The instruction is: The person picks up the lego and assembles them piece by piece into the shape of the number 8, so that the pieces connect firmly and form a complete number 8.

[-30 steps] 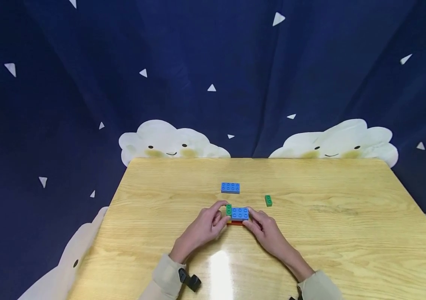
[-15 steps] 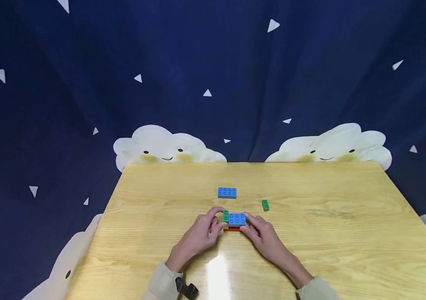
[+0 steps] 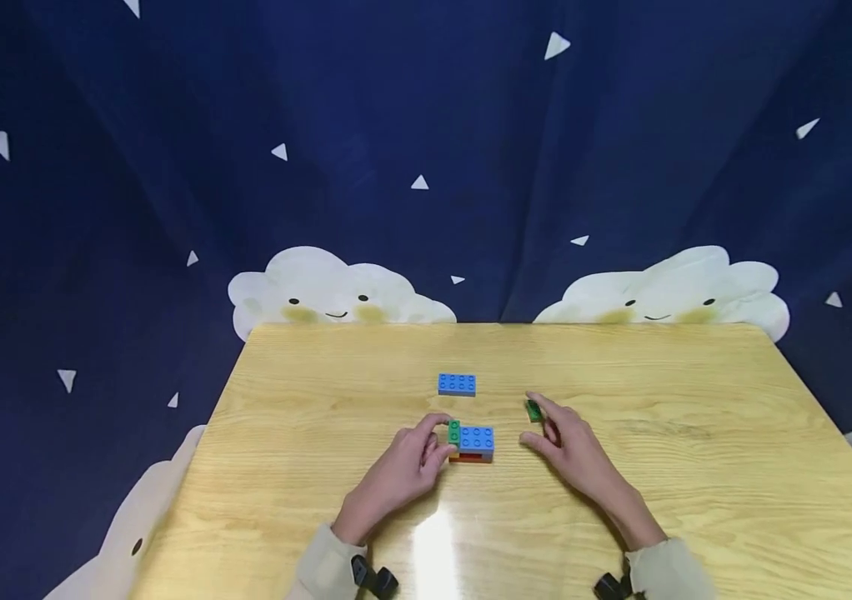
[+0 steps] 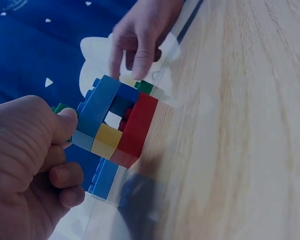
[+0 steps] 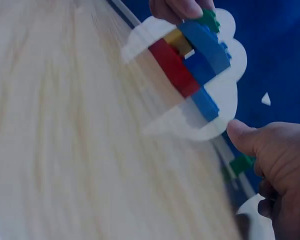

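In the head view, my left hand [image 3: 399,467] pinches a small green brick [image 3: 453,433] between thumb and index finger, at the left end of a brick stack. Beside that brick lies the stack's blue top brick [image 3: 477,437]. The left wrist view shows a red brick [image 4: 137,130] at the bottom and a yellow brick [image 4: 106,141] between it and the blue top, with a gap in the middle. My right hand [image 3: 576,454] is at a loose green brick [image 3: 533,411], its thumb and index finger spread apart. The index fingertip overlaps the brick's far end.
A loose blue brick [image 3: 457,384] lies behind the stack on the wooden table [image 3: 696,467]. A dark blue curtain [image 3: 426,125] with white clouds and triangles hangs beyond the table's far edge.
My right hand has let go of the stack's right end and moved right and away from me to the loose green brick. The left hand keeps its pinch on the stack.
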A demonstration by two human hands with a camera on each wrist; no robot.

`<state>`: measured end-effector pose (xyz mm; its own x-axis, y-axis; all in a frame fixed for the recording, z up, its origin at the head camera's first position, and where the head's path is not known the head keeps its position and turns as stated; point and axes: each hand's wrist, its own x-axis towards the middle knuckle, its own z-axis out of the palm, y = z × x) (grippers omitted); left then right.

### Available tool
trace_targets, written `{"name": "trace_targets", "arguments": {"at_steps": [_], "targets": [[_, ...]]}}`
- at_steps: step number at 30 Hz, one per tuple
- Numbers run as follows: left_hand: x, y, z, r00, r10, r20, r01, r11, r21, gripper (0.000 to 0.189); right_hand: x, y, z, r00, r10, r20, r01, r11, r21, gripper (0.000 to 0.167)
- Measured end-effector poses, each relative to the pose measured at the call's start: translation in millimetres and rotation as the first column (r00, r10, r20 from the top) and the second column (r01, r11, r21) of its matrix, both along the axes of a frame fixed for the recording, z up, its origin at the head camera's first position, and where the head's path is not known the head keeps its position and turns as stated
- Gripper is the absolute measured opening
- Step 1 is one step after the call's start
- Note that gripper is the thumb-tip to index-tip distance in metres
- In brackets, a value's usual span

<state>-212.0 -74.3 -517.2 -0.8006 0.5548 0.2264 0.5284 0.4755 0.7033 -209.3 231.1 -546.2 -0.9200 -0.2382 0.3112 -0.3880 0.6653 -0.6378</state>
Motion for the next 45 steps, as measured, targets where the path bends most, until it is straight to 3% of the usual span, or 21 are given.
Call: {"name": "trace_targets", "arguments": {"at_steps": [5,11,19,29,45], "targets": [[-0.2,-0.1,0.6,1.0,0.001,-0.004,-0.001,1.0,-0.008,0.034,-4.2,10,-9.9,1.0,-0.007,-0.022,0.009,0.998,0.058,0.061],[-0.5,0.3,3.7,0.999,0.012,-0.036,-0.012,1.0,-0.013,0.035,-6.6,10,-12.0,0.995,-0.035,-0.089,0.041,0.997,0.063,0.046],[-1.5,2.1,1.6,1.0,0.021,-0.023,-0.022,1.0,-0.021,0.037,-6.1,9,-9.2,0.998,-0.05,-0.035,0.052,0.997,0.054,0.043],[0.2,3.1,1.8,0.999,0.028,-0.022,-0.028,1.0,-0.013,0.034,-7.7,9,-10.3,0.998,-0.032,-0.049,0.037,0.996,0.087,0.042],[-0.1,2.0,1.3,0.999,0.02,-0.029,-0.021,1.0,-0.015,0.035,-1.0,-2,6.7,0.999,0.014,-0.046,-0.011,0.998,0.069,0.038]]}}
